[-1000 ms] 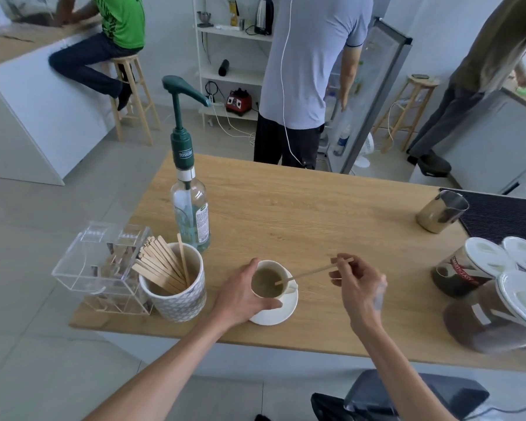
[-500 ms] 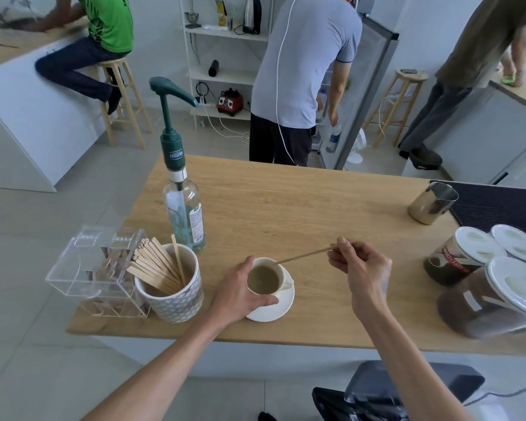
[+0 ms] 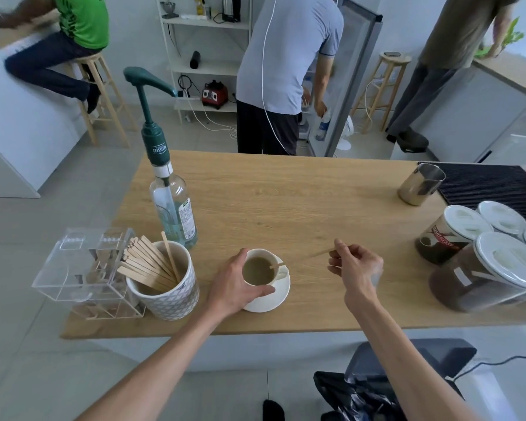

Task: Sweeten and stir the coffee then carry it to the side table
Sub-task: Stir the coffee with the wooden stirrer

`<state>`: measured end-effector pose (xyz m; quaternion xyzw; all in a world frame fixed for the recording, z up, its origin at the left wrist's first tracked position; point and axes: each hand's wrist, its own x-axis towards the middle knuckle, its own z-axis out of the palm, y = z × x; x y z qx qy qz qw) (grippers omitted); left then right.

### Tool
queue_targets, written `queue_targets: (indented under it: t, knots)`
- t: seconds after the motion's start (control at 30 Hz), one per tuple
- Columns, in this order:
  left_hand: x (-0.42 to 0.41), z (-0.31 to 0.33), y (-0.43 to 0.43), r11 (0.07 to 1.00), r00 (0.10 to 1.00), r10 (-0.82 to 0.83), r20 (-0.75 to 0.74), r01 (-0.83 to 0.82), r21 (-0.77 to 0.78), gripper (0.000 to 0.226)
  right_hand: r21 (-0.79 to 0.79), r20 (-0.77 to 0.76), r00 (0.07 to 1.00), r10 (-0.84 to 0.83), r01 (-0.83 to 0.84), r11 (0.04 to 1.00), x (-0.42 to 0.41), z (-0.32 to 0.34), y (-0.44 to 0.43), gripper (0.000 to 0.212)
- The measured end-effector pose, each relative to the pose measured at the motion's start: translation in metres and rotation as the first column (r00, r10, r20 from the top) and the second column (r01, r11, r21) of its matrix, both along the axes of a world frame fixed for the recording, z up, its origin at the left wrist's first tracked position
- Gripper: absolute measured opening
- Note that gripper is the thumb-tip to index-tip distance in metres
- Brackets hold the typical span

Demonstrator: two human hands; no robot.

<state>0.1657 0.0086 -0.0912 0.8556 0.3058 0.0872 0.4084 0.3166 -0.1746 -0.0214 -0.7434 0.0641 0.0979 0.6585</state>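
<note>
A: Start at nine o'clock. What's on the wooden table (image 3: 286,202)?

B: A clear acrylic box (image 3: 82,268) at the edge, and touching its right side a patterned white pot (image 3: 167,291) full of wooden stir sticks (image 3: 146,264). Behind the pot, toward eleven o'clock, stands a glass syrup bottle (image 3: 175,212) with a green pump (image 3: 152,117) on top.

A: And the coffee?

B: Dead centre near the front edge, six o'clock side. A white cup of coffee (image 3: 260,270) sits on a white saucer (image 3: 269,299). The left hand (image 3: 234,285) is curled around the cup's left side, thumb at the front rim, fingers at the back.

A: The other hand?

B: The right hand (image 3: 357,270) hovers at the cup's three o'clock, thumb and fingertips pinched on the far end of a wooden stirrer (image 3: 301,259). Its other end dips into the coffee; the middle of the stick is blurred, so I can't judge its exact tilt.

A: Further right?

B: A steel milk jug (image 3: 421,185) at two o'clock beside a black ribbed mat (image 3: 492,189), then white-lidded coffee jars (image 3: 480,268) clustered at three o'clock.
</note>
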Motion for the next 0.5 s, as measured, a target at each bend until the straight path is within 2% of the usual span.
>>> queue_targets:
  t: [0.2,0.33,0.5]
  knots:
    - [-0.003,0.004,-0.001,1.000,1.000,-0.020,-0.002,0.020,0.013,0.097,0.141,0.036,0.996,0.087,-0.091,0.986,-0.001,0.015,-0.005,0.021]
    - [-0.004,0.005,0.000,0.999,0.999,-0.036,-0.004,0.036,0.025,0.102,0.126,0.055,0.985,0.163,-0.168,0.978,-0.006,0.012,-0.005,0.015]
    - [-0.004,0.008,-0.001,0.999,0.999,-0.041,0.010,0.041,0.028,0.090,0.133,0.034,0.981,0.192,-0.195,0.972,-0.007,0.003,-0.012,0.007]
